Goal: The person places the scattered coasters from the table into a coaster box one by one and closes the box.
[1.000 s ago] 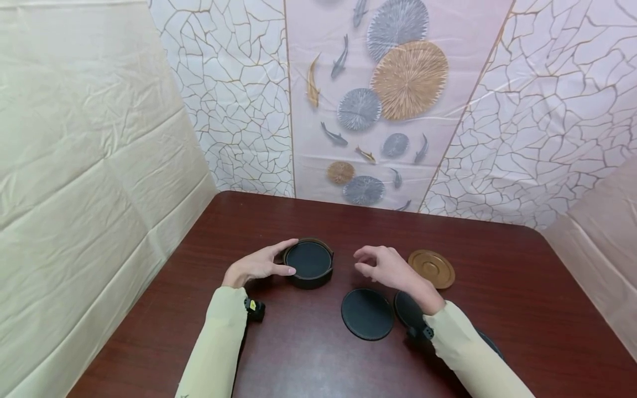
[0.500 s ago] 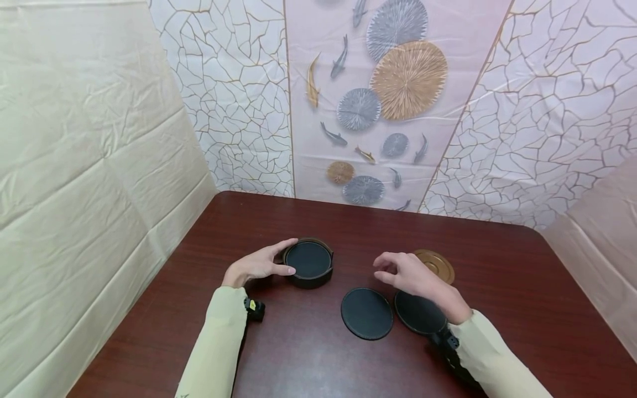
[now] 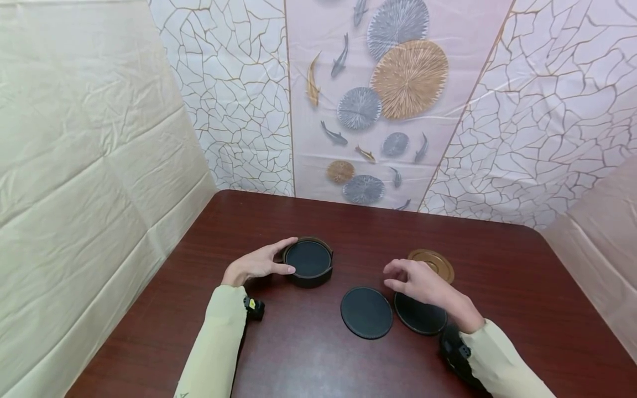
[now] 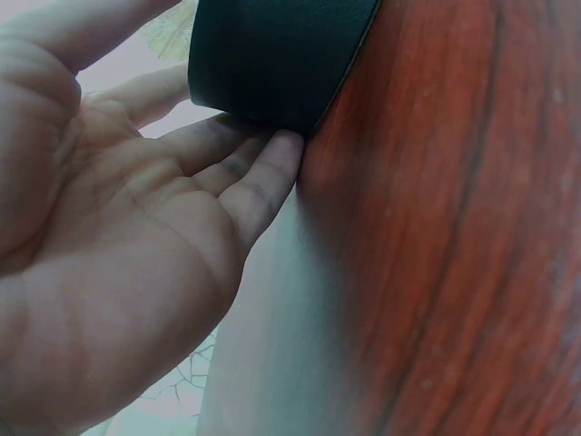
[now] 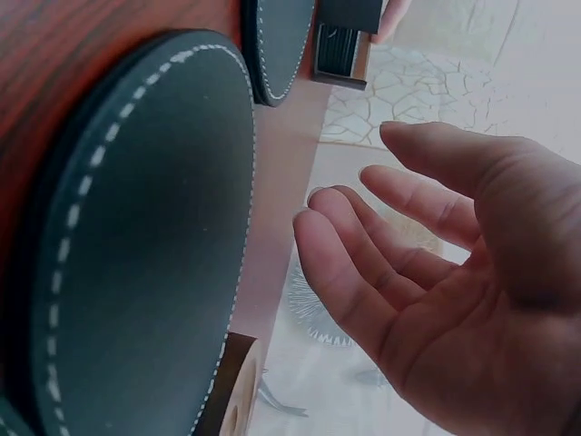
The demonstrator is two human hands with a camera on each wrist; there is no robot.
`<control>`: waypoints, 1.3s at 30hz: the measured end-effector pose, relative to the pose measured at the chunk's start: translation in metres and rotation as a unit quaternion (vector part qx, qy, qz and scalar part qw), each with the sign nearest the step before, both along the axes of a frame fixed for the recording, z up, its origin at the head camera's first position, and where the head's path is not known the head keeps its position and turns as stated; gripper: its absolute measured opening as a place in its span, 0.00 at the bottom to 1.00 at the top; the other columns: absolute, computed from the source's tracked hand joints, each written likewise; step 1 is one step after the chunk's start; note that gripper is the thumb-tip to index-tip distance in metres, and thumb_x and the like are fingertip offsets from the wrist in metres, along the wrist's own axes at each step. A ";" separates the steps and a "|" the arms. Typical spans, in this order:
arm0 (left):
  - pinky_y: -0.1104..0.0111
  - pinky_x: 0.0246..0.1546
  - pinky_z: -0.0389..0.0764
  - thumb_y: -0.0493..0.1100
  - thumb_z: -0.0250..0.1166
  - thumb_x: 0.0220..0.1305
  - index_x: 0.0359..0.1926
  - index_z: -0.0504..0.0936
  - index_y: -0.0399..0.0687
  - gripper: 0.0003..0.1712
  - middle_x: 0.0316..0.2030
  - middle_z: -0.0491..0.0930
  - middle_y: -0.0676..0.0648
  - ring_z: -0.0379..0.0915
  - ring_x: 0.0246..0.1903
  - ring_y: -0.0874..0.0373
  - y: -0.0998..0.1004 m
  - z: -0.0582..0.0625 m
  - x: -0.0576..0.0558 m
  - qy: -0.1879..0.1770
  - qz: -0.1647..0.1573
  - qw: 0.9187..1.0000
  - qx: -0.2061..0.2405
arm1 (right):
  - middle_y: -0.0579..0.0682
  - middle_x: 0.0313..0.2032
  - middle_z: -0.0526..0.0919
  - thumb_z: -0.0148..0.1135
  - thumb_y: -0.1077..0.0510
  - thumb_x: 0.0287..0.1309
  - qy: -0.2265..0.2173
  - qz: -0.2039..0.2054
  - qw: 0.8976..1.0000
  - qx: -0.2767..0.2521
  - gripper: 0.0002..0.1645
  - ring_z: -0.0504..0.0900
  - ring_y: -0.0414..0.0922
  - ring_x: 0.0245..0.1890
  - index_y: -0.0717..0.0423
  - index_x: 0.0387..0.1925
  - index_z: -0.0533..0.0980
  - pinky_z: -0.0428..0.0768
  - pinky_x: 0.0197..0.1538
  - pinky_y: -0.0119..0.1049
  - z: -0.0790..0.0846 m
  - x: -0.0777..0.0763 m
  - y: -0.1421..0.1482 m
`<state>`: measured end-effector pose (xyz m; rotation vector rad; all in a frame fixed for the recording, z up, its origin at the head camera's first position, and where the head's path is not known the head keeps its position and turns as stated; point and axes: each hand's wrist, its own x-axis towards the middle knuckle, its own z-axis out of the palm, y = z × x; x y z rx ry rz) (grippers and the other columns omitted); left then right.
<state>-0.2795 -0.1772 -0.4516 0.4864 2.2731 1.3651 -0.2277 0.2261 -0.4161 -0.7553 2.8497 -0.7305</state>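
Observation:
My left hand [image 3: 259, 264] grips the left side of a round black coaster holder [image 3: 309, 281], thumb at the near rim and fingers behind. A black coaster [image 3: 308, 258] shows on top inside it. In the left wrist view the fingertips press low on the holder's dark wall [image 4: 272, 64]. My right hand [image 3: 423, 282] hovers with nothing in it, fingers loosely bent, over a black coaster [image 3: 420, 318] lying flat. Left of that lies another black coaster [image 3: 366, 313]. White stitching runs round the coaster [image 5: 154, 245] in the right wrist view.
A round brown wooden disc [image 3: 443, 264] with ring grooves lies behind my right hand, partly covered by it. Another dark round shape sits beneath my right wrist, mostly hidden by the sleeve [image 3: 502, 359]. The dark red wooden table [image 3: 298, 354] ends at a patterned cloth backdrop.
My right hand has moved away from the holder, rightward and nearer to me, over the right coaster. My left hand keeps its hold on the holder, which has stayed in place.

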 end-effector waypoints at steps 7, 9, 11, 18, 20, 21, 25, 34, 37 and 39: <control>0.50 0.71 0.56 0.51 0.73 0.57 0.75 0.55 0.68 0.50 0.75 0.53 0.54 0.47 0.74 0.53 0.000 0.000 0.000 -0.002 0.001 1.000 0.001 | 0.42 0.36 0.83 0.66 0.52 0.61 -0.006 -0.004 1.000 0.006 0.15 0.76 0.35 0.32 0.52 0.48 0.80 0.76 0.34 0.30 -0.004 0.002 0.001; 0.50 0.71 0.56 0.50 0.73 0.57 0.75 0.55 0.68 0.50 0.75 0.53 0.54 0.47 0.74 0.53 -0.001 0.001 -0.001 -0.003 0.002 1.000 0.002 | 0.41 0.34 0.82 0.66 0.52 0.61 -0.008 0.001 1.000 0.006 0.15 0.76 0.35 0.31 0.52 0.48 0.80 0.76 0.34 0.30 -0.005 0.002 0.000; 0.51 0.72 0.56 0.50 0.73 0.57 0.75 0.55 0.67 0.50 0.75 0.53 0.54 0.46 0.74 0.53 -0.001 0.001 -0.001 -0.002 0.002 1.000 0.004 | 0.40 0.33 0.82 0.66 0.51 0.61 -0.010 0.011 1.000 0.005 0.16 0.77 0.34 0.31 0.52 0.48 0.80 0.76 0.34 0.30 -0.008 0.001 -0.002; 0.51 0.72 0.56 0.49 0.73 0.58 0.76 0.54 0.65 0.50 0.76 0.52 0.53 0.46 0.75 0.53 -0.002 0.002 -0.001 -0.005 0.001 1.000 0.009 | 0.42 0.33 0.79 0.66 0.47 0.61 -0.028 0.037 0.999 0.018 0.18 0.75 0.33 0.29 0.52 0.48 0.78 0.74 0.32 0.30 -0.015 -0.001 -0.011; 0.51 0.72 0.56 0.49 0.73 0.58 0.76 0.54 0.66 0.50 0.75 0.52 0.53 0.46 0.75 0.53 -0.001 0.002 -0.001 -0.006 0.001 1.000 0.006 | 0.44 0.34 0.78 0.67 0.46 0.60 -0.034 0.039 0.998 0.027 0.19 0.74 0.35 0.30 0.52 0.48 0.78 0.74 0.32 0.30 -0.016 -0.001 -0.013; 0.51 0.72 0.56 0.49 0.73 0.57 0.76 0.54 0.66 0.50 0.75 0.52 0.53 0.46 0.74 0.53 -0.001 0.002 -0.001 -0.006 0.002 1.000 0.005 | 0.45 0.34 0.78 0.67 0.45 0.60 -0.036 0.040 0.998 0.032 0.20 0.74 0.36 0.30 0.51 0.48 0.77 0.73 0.33 0.30 -0.017 -0.001 -0.014; 0.51 0.72 0.56 0.49 0.73 0.57 0.76 0.55 0.66 0.50 0.75 0.53 0.53 0.47 0.74 0.53 0.000 0.000 -0.001 -0.004 0.002 1.000 0.005 | 0.47 0.37 0.77 0.68 0.41 0.57 -0.053 0.042 0.997 0.048 0.24 0.74 0.40 0.34 0.51 0.48 0.76 0.74 0.36 0.34 -0.017 -0.001 -0.019; 0.50 0.71 0.57 0.52 0.73 0.57 0.76 0.54 0.68 0.51 0.75 0.53 0.53 0.47 0.74 0.52 0.001 -0.001 0.000 -0.003 0.001 1.000 -0.001 | 0.50 0.39 0.76 0.71 0.38 0.52 -0.096 0.046 0.992 0.067 0.29 0.73 0.42 0.37 0.53 0.46 0.74 0.73 0.38 0.37 -0.015 -0.004 -0.024; 0.49 0.71 0.56 0.51 0.72 0.57 0.76 0.54 0.67 0.50 0.75 0.53 0.53 0.47 0.74 0.52 0.001 -0.001 0.000 -0.003 0.001 1.000 -0.002 | 0.49 0.39 0.76 0.72 0.38 0.51 -0.099 0.044 0.991 0.073 0.29 0.73 0.42 0.37 0.52 0.45 0.74 0.73 0.38 0.37 -0.015 -0.004 -0.026; 0.49 0.71 0.56 0.51 0.72 0.58 0.76 0.54 0.67 0.50 0.75 0.53 0.52 0.47 0.74 0.51 0.000 0.000 0.000 -0.003 0.004 1.000 -0.004 | 0.48 0.38 0.75 0.73 0.38 0.50 -0.100 0.043 0.991 0.077 0.29 0.72 0.42 0.37 0.51 0.44 0.73 0.73 0.38 0.37 -0.015 -0.005 -0.029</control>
